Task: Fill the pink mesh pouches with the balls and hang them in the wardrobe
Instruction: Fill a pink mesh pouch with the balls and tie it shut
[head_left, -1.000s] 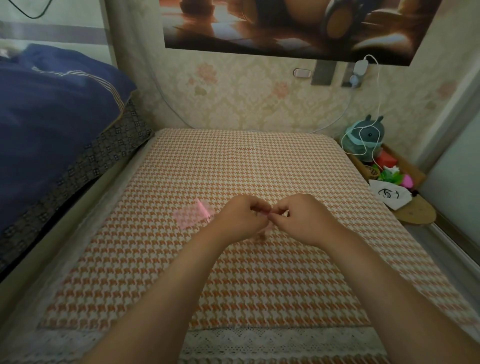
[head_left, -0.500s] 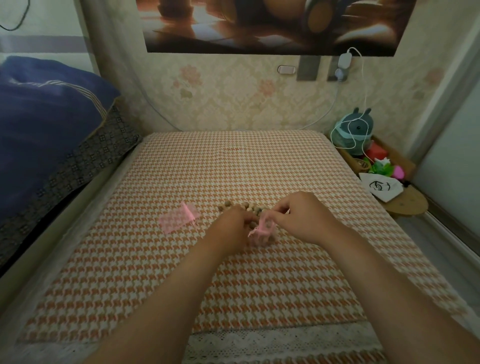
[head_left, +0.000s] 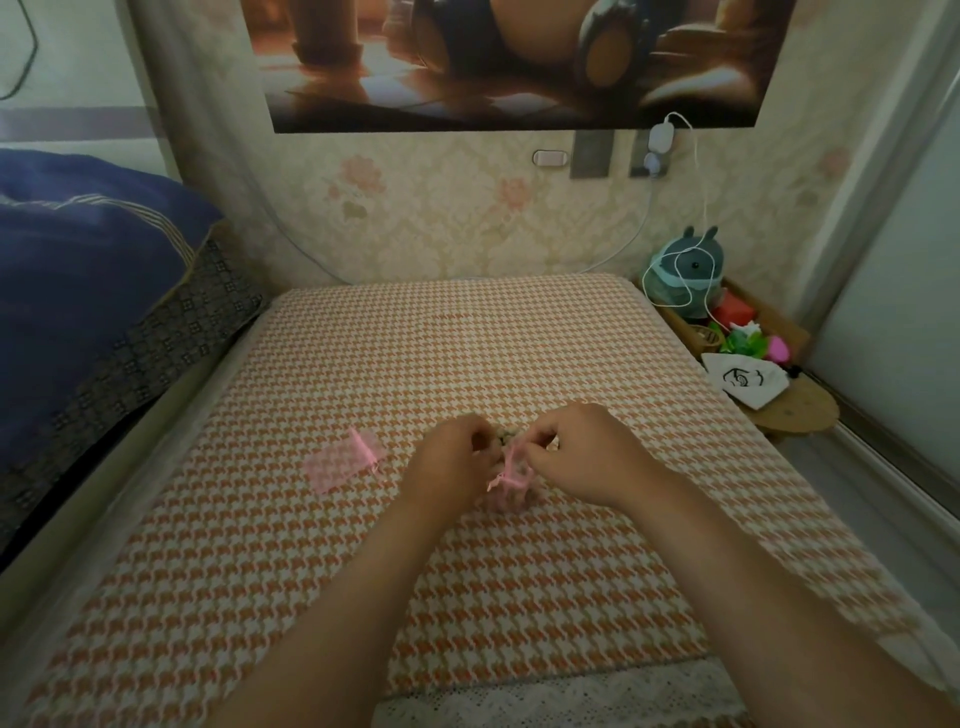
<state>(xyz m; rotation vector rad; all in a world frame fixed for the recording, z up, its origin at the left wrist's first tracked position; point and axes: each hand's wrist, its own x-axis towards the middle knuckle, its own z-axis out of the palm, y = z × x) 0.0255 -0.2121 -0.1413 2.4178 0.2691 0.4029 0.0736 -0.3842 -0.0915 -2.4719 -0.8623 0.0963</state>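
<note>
Left hand (head_left: 452, 465) and right hand (head_left: 582, 454) pinching filled pink mesh pouch (head_left: 510, 480), apparently by its drawstrings; empty pouch (head_left: 343, 464) flat just left.

Single head view, worn high, looking forward and down over a houndstooth-covered surface (head_left: 467, 364) toward the papered wall (head_left: 441, 208). Both forearms enter from the bottom edge, close to the lens; no second view.
</note>
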